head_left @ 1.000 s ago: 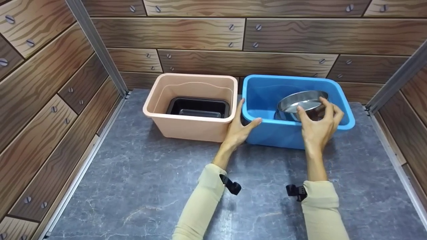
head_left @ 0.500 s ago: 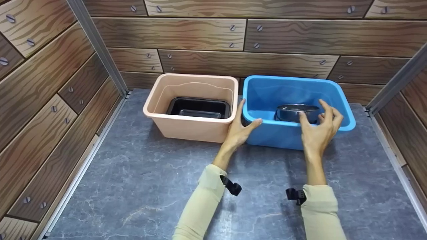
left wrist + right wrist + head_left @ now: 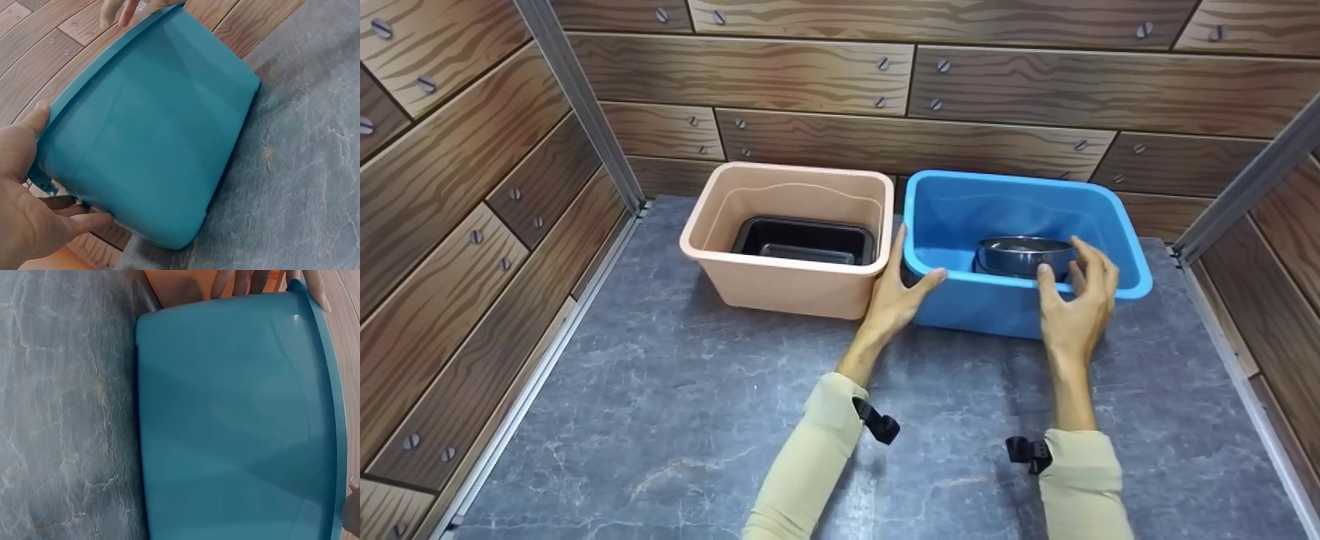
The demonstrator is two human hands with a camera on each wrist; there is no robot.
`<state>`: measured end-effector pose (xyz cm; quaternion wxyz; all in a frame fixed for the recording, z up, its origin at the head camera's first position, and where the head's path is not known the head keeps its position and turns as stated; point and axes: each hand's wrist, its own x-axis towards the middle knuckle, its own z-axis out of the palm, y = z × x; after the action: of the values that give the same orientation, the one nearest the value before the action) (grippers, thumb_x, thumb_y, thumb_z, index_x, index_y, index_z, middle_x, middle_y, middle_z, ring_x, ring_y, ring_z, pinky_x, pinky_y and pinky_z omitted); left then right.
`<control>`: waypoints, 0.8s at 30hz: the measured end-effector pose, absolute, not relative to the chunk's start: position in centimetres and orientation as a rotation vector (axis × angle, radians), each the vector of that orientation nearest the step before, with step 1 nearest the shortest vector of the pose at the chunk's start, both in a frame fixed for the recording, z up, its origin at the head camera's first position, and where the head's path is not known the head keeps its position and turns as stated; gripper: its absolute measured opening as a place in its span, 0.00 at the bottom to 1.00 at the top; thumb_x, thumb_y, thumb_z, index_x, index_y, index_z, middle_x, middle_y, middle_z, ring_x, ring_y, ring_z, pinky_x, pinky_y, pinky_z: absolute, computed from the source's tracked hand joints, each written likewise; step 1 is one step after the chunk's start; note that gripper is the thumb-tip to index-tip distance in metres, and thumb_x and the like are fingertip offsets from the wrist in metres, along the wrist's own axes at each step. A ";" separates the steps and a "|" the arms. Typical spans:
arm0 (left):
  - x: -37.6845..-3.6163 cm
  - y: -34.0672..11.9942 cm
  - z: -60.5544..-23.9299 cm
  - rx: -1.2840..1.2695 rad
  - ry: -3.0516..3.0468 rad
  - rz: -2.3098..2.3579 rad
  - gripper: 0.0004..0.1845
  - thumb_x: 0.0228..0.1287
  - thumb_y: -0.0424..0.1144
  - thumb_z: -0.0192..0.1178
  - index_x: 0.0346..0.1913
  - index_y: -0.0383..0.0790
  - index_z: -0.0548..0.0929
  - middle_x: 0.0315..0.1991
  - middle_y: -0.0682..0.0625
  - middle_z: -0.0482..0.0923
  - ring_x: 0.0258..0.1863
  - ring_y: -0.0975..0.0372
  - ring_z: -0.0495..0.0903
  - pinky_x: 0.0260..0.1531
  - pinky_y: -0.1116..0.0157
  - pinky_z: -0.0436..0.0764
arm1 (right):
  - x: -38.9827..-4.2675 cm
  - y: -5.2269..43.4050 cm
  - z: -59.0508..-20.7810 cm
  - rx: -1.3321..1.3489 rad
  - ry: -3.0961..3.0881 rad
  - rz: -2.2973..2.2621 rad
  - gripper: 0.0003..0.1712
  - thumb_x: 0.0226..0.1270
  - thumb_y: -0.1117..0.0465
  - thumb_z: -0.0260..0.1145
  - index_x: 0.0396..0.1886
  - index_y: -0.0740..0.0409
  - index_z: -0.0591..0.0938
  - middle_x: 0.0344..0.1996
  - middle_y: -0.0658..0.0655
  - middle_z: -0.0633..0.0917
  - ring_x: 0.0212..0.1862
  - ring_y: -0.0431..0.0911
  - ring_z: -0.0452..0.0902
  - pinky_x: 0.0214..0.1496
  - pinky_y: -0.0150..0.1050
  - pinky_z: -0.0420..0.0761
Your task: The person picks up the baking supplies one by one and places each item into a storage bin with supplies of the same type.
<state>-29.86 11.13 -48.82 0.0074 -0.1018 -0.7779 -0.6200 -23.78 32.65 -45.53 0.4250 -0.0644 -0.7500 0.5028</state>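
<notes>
We're looking down on a grey marbled stone-look table [image 3: 675,420], walled in by brown wood-grain panels [image 3: 810,71]. Two tubs stand side by side at the back: a deep blue rectangular plastic bin [image 3: 960,307] on the right and a peach rectangular plastic bin [image 3: 780,289] just left of it, their near corners almost touching. Inside the peach one lies a black rectangular plastic tray [image 3: 804,241], flat on the bottom. Inside the blue one sits a round shiny steel bowl [image 3: 1020,253], upright, towards the near wall.

Our left hand [image 3: 896,289] is braced on the blue bin's near left corner, thumb over the rim and fingers down in the gap between the tubs, gripping that edge. Our right hand [image 3: 1076,300] hovers over the near rim, fingers spread and loosely bent, holding nothing and apart from the bowl.

The risks, as we judge them: that right hand is close to the rim, so a careless move could knock the light bin or nudge the bowl. And if our left hand pulls on the corner, the bin could slide and set the bowl skating inside.
</notes>
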 end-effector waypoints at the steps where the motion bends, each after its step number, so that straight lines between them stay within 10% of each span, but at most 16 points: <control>1: -29.8 11.2 -48.7 -0.320 -2.441 -1.920 0.51 0.55 0.64 0.66 0.76 0.70 0.45 0.77 0.56 0.49 0.73 0.56 0.57 0.69 0.54 0.61 | -23.5 32.5 -45.2 -0.153 -1.871 1.263 0.26 0.62 0.67 0.68 0.61 0.57 0.78 0.59 0.58 0.71 0.63 0.46 0.68 0.68 0.40 0.70; 24: -26.8 8.7 -49.3 -0.525 -2.319 -1.964 0.37 0.69 0.49 0.59 0.76 0.53 0.57 0.68 0.42 0.68 0.63 0.51 0.73 0.60 0.58 0.75 | -19.2 32.2 -44.5 0.011 -1.800 1.433 0.24 0.67 0.66 0.60 0.63 0.64 0.75 0.60 0.62 0.74 0.64 0.56 0.67 0.69 0.48 0.68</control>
<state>-26.76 8.66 -49.31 0.0288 -0.1703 -0.7517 -0.6365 -19.22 32.25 -44.55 0.4082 0.0044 -0.7142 0.5686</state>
